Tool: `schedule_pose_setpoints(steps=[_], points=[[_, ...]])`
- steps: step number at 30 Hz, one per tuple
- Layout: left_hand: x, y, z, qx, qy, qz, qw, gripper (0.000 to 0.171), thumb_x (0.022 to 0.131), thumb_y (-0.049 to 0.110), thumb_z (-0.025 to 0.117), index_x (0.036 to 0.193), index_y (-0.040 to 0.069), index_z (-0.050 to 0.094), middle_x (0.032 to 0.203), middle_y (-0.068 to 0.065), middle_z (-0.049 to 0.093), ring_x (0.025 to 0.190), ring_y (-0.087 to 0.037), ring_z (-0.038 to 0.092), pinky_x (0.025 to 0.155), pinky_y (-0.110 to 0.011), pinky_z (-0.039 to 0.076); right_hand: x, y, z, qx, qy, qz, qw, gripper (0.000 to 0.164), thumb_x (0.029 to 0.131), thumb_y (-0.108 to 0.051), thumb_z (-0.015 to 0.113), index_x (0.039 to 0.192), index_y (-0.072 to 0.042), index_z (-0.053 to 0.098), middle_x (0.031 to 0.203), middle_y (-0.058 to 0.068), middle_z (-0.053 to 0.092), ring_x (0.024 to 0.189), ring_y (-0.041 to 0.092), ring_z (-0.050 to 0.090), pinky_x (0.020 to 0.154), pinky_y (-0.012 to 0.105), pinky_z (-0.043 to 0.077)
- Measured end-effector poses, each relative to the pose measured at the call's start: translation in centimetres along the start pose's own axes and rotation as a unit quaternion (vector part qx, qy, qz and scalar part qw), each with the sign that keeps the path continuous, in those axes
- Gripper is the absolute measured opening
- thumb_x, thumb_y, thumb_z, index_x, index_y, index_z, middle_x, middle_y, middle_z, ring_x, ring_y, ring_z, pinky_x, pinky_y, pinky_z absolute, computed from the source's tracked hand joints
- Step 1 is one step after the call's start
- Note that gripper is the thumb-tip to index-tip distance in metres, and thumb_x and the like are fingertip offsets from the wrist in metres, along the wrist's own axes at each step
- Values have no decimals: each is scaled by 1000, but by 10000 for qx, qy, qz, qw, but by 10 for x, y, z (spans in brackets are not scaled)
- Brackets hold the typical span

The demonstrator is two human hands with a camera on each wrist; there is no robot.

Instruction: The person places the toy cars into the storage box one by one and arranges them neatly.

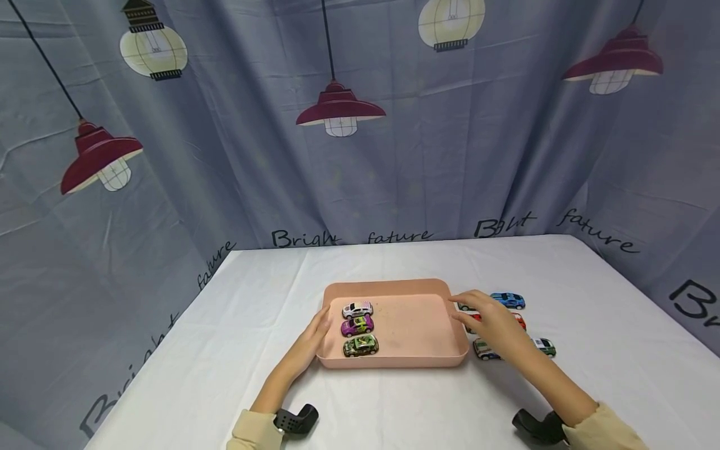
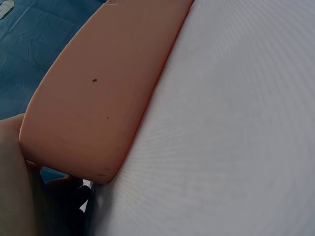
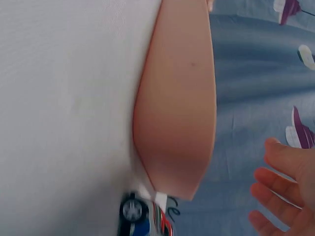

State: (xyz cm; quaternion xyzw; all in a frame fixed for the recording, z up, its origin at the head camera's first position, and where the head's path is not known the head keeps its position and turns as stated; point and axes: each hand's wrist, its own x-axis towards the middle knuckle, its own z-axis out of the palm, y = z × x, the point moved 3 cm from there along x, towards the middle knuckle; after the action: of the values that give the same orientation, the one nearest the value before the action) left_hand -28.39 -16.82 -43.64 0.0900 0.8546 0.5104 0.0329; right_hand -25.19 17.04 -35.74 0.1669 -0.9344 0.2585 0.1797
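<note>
A shallow pink tray lies on the white cloth. Three toy cars stand in its left part: a white one, a purple one and a green patterned one. My left hand holds the tray's left side, its thumb at the rim and the fingers along the outer wall; the left wrist view partly hides them. Over the right rim, my right hand is held with its fingers spread, apart from the tray and holding nothing. Beneath and beside it are a blue car, a partly hidden red car and others.
Another toy car shows right of the right forearm, and one with a dark wheel to its left. Behind the table hangs a grey-blue curtain printed with lamps. Both wrists wear black devices.
</note>
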Motion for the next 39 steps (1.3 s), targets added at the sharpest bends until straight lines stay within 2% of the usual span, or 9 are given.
schedule_pose_setpoints(steps=[5,9,11,16,19,27,39], points=[[-6,13,-1,-22,-37,9,10000,52,99,39,29,146,18,21,149,-17,23,135,-44,22,106,-65,15,-10,11,-11,-140,-68,7,9999,33,82,-15,66,114,-9,62,114,12,61,107,34,56,83,51,49],[-15,30,-3,-100,-118,38,9999,54,99,37,30,145,12,21,149,-20,23,134,-44,22,107,-64,14,-17,22,-16,-212,-85,81,9997,32,82,-14,65,114,-8,62,116,15,59,108,38,54,84,55,46],[-13,26,-3,-78,-113,54,9999,54,99,38,30,146,12,20,149,-20,22,135,-44,21,107,-64,14,-21,28,-20,-237,-109,123,9996,33,83,-14,65,115,-7,61,117,17,58,109,39,53,86,56,45],[-1,2,1,18,-36,47,10000,51,99,38,29,146,20,21,150,-15,23,136,-41,20,108,-62,14,-28,42,-28,-255,-203,244,9992,36,83,-15,65,116,-3,60,119,20,56,111,42,50,88,58,42],[2,-5,2,66,3,74,10000,51,98,40,29,146,22,21,150,-14,24,136,-41,21,107,-63,15,-33,52,-30,-280,-280,266,9989,38,81,-15,66,116,-1,59,117,21,57,111,42,50,88,58,41],[0,-7,4,-19,28,-85,10000,53,97,45,30,145,24,22,150,-13,24,135,-41,23,107,-64,14,-46,82,-32,-427,-563,195,9973,34,77,-10,69,109,1,62,109,21,59,105,43,53,85,57,43],[2,-6,2,-32,36,34,10000,52,98,42,29,145,23,21,150,-14,24,135,-40,23,108,-62,15,-52,113,-26,-373,-1548,513,9859,38,72,-19,73,104,-1,63,107,22,61,105,46,52,85,57,43]])
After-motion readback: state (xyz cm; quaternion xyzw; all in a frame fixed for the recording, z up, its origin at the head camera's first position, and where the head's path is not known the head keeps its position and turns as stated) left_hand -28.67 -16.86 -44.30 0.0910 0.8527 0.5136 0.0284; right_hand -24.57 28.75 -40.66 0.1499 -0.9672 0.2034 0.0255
